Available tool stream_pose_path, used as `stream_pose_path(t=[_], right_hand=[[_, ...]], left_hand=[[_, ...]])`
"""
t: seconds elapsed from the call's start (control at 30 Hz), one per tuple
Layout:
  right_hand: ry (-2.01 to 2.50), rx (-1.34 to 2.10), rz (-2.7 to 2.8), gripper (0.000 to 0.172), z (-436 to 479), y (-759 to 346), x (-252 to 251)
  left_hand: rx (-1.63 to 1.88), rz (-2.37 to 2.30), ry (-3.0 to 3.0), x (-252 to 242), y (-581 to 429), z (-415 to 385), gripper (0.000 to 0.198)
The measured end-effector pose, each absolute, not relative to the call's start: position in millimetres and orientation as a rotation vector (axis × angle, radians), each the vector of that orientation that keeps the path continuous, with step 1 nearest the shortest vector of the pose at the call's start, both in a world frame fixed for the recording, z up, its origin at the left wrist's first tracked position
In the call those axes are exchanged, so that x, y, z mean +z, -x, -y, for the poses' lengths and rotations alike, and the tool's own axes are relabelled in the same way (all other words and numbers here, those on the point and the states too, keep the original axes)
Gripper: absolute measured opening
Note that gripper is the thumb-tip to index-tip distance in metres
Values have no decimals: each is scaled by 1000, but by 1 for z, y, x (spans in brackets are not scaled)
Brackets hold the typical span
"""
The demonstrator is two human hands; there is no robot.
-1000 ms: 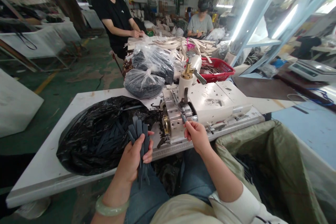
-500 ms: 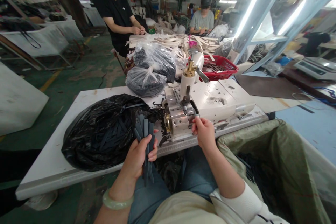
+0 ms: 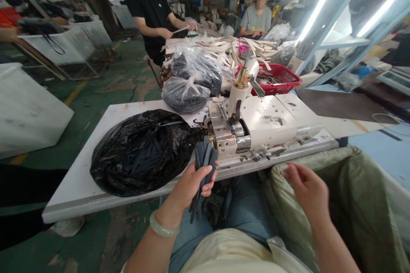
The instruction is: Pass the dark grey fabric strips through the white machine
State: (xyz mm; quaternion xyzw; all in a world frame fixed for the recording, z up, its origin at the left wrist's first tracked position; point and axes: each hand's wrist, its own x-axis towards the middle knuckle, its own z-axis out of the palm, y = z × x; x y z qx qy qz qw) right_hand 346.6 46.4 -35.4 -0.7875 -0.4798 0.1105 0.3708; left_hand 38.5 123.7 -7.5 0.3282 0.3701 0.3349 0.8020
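In my left hand (image 3: 200, 179) is a bundle of dark grey strips (image 3: 205, 155), fanned upward, with their lower ends hanging below the palm. The fingers are wrapped round them. Beside this hand on the left lies a black plastic bag (image 3: 112, 158) with many similar strips inside. My right hand (image 3: 307, 192) is over the rim of an olive-green sack (image 3: 349, 166), its fingers curled and smeared by motion. Whether anything is between them does not show. In front of me stands a white machine (image 3: 265, 119) with a metal feed head, apart from both hands.
Knotted clear plastic bags (image 3: 187, 94) and a red basket (image 3: 278, 79) stand behind the machine. Bundles of pale strips (image 3: 221, 45) lie beyond. Two people work at the back. Dark scraps litter the table (image 3: 77, 179) near the machine.
My right hand has left the machine's front and moved right, over the green sack. The left hand, with its strips, is nearer the machine. The view has shifted slightly left.
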Motion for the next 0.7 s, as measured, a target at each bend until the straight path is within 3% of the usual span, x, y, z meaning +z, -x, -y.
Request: stream_pose_path(t=[0.1,0.27,0.7], right_hand=[[1555,858,1466,41,-84,-264,-18],[1429,687,1755,47,-120,-195,-13],[1510,906,1541,47,-128,-192,-21]], left_hand=[[614,-800,-768,-8,-44,-117,22],[581,-895,-797,-8,-37,-108,21],[650,-909,-773,-19,-36,-114,28]])
